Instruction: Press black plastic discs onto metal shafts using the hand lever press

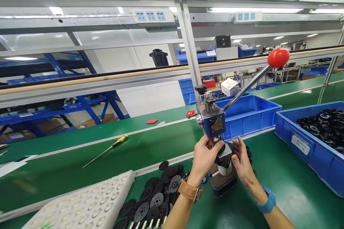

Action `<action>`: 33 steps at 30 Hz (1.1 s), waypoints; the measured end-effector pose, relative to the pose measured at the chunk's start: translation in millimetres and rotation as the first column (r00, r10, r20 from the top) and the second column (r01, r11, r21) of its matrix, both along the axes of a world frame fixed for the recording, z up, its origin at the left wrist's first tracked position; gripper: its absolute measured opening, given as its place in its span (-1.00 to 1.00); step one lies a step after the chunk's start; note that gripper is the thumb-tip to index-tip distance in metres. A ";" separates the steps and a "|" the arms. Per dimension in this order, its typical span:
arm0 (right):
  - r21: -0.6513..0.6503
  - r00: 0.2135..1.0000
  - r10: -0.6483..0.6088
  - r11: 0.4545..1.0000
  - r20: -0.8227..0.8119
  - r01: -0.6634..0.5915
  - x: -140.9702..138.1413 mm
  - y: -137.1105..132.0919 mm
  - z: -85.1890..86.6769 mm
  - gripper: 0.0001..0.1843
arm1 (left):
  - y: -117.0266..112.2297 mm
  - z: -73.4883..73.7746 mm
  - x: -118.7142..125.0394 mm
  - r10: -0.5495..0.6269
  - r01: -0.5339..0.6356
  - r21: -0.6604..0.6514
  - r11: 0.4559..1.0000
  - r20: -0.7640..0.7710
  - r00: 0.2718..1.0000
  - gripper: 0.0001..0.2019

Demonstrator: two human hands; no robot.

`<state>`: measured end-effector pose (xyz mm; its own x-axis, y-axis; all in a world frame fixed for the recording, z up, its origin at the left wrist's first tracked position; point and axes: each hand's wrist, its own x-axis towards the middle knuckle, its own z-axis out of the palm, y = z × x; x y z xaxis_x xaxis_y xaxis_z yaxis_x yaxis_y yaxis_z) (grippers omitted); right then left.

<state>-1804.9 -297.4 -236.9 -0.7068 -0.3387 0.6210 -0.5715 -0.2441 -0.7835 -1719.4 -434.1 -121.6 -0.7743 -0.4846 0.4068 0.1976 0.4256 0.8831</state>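
Observation:
A small blue hand press stands on the green bench, its steel lever ending in a red ball knob raised up to the right. My left hand is closed in a pinch on a black disc part right under the press head. My right hand is curled against the grey fixture block on the press base, fingers touching its right side. A pile of black disc parts lies beside my left wrist.
A white tray with rows of round pockets sits at the lower left. Blue bins stand behind the press and at right, the right one holding several black parts. A yellow-handled screwdriver lies on the conveyor belt.

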 end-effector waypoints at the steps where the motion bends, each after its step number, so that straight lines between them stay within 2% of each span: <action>1: 0.031 0.992 0.118 0.992 0.033 -0.119 -7.5 3.6 -0.2 0.04 | 1.7 1.2 -0.2 -0.006 0.006 -0.002 1.000 -0.010 1.000 -0.62; 3: 0.133 0.941 0.324 0.933 0.095 -0.335 -20.5 12.7 1.4 0.23 | 4.6 3.0 -0.6 -0.002 0.001 -0.024 1.000 -0.026 1.000 -0.63; 4: 0.203 0.913 0.389 0.891 0.123 -0.407 -25.3 17.0 2.7 0.23 | 5.7 3.2 -0.8 0.009 -0.010 -0.030 1.000 -0.023 1.000 -0.64; 5: 0.281 0.897 0.417 0.852 0.144 -0.442 -28.7 20.3 3.5 0.18 | 6.5 3.0 -1.0 0.013 -0.013 -0.018 1.000 -0.009 1.000 -0.64; 7: 0.421 0.907 0.394 0.805 0.149 -0.419 -31.8 22.5 2.8 0.03 | 7.4 1.1 -1.5 -0.024 0.023 0.062 0.998 0.024 0.999 -0.64; 10: 0.483 0.948 0.304 0.818 0.100 -0.313 -30.2 16.0 -4.1 -0.08 | 8.1 -3.6 -2.3 -0.125 0.124 0.208 0.970 -0.006 0.992 -0.63; 15: 0.461 0.964 0.255 0.848 0.075 -0.260 -23.8 4.1 -9.9 -0.19 | 7.6 -10.0 -2.3 -0.168 0.188 0.284 0.940 -0.093 0.981 -0.59; 21: 0.466 0.976 0.213 0.859 0.051 -0.212 -12.6 -0.7 -1.8 -0.25 | 3.3 -8.0 1.8 -0.147 0.166 0.271 0.948 -0.091 0.985 -0.59; 30: 0.512 0.990 0.136 0.849 0.028 -0.131 -8.0 -11.5 -12.2 -0.27 | 0.5 -6.9 10.0 -0.130 0.142 0.212 0.967 -0.066 0.989 -0.66; 33: 0.524 0.985 0.169 0.837 0.028 -0.158 -8.3 -8.1 -8.4 -0.21 | -1.7 -8.6 9.2 -0.145 0.154 0.188 0.970 -0.059 0.988 -0.66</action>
